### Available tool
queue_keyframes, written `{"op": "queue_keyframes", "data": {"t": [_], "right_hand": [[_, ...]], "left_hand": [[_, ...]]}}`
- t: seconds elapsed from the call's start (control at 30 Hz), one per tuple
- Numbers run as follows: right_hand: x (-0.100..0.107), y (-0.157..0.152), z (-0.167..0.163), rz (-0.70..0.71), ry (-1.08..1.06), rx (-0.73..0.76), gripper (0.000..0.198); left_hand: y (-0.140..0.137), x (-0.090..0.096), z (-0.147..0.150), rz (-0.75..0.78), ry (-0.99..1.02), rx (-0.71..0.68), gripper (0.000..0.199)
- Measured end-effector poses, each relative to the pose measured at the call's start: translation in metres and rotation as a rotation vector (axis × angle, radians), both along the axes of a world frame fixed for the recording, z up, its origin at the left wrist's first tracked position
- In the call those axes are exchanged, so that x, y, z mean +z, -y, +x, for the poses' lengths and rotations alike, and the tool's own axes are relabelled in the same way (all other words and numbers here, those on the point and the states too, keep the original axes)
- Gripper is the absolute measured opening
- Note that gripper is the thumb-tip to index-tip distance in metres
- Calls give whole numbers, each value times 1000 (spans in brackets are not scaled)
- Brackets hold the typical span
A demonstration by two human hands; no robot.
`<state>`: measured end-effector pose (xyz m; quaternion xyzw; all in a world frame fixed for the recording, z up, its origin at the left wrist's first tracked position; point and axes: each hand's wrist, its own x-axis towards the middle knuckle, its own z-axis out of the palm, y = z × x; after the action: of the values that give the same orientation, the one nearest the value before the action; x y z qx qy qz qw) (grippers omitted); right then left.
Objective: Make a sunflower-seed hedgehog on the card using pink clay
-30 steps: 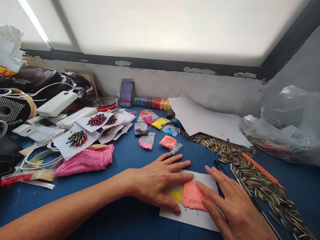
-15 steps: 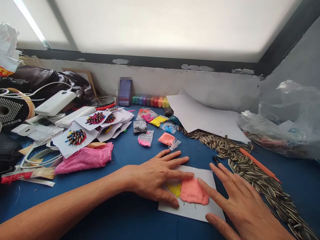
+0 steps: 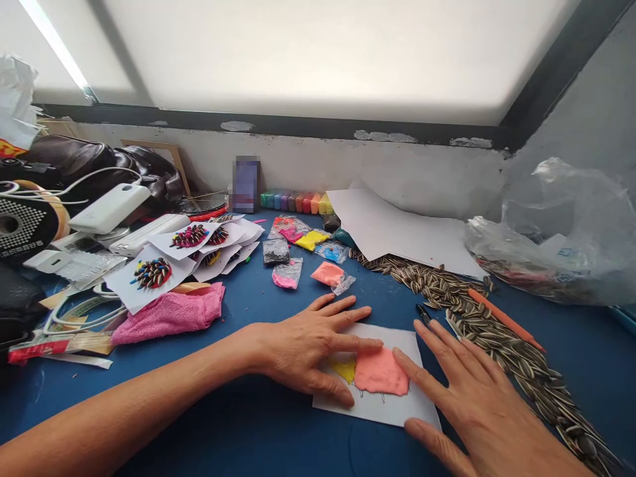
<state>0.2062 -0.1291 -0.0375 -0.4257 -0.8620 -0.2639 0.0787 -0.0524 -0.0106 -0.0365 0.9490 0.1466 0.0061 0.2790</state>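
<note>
1. Two hands: the left hand lies palm down, its five fingers spread and loose, grasping nothing; the thumb and index finger rest on the paper.
2. The right hand is likewise spread, clenched on nothing, its index fingertip at the clay's right edge and its thumb by the paper's lower right corner.
3. One sheet of paper lies flat on the table between the hands.
4. Two clay patches sit on it: one coral clay, one smaller yellow patch touching its left side, partly under the left hand. At least two drawn strokes show below the coral.
5. Beyond the left hand, one coral packet, one black packet and one pink packet.
6. Right: one orange pen on seeds too many to count.
7. Left: one pink cloth.
</note>
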Motion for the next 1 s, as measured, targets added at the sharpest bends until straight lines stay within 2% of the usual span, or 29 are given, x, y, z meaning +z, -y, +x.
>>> {"op": "queue_keyframes", "data": {"t": [0.27,0.43,0.67,0.77,0.87,0.93,1.0], "right_hand": [[-5,0,-4,-6,-9,-31,61],[-6,0,-6,-29,-19,-20,63],[-2,-2,-4,-8,-41,-83,51],[-3,-8,1,-2,-110,-155,43],[-9,-15,6,-6,-160,-159,39],[-15,-19,9,-18,-184,-132,40],[-22,-21,10,-24,-208,-123,42]], "left_hand": [[8,3,4,65,7,5,70],[9,2,4,55,-5,15,70],[6,-2,3,62,-16,47,88],[3,1,2,75,-14,75,90],[3,8,1,73,-2,96,91],[4,10,2,64,33,114,83],[6,9,4,75,84,162,62]]}}
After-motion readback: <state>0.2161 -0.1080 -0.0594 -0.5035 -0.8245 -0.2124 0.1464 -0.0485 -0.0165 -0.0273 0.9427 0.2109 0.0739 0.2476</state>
